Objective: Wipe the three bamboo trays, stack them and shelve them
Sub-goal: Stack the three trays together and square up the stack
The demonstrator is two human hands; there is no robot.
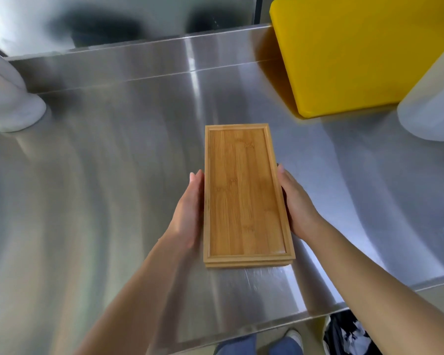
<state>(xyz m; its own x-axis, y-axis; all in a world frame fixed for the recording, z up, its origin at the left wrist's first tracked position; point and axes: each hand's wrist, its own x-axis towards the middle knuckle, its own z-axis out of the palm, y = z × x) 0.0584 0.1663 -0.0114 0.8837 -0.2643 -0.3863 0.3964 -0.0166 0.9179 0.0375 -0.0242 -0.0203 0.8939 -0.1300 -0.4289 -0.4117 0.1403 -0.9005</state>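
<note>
A stack of rectangular bamboo trays [244,193] lies lengthwise in the middle of the steel counter [100,188], top tray facing up and bare. Layered edges show at its near end. My left hand [187,213] presses flat against the stack's left long side. My right hand [295,203] presses against the right long side. Both hands clasp the stack between them. Whether the stack rests on the counter or is lifted slightly I cannot tell.
A yellow cutting board [356,52] leans at the back right. A white container [431,108] stands at the right edge, and a white object [8,98] at the far left. The counter's front edge runs lower right, with a bag [349,334] on the floor.
</note>
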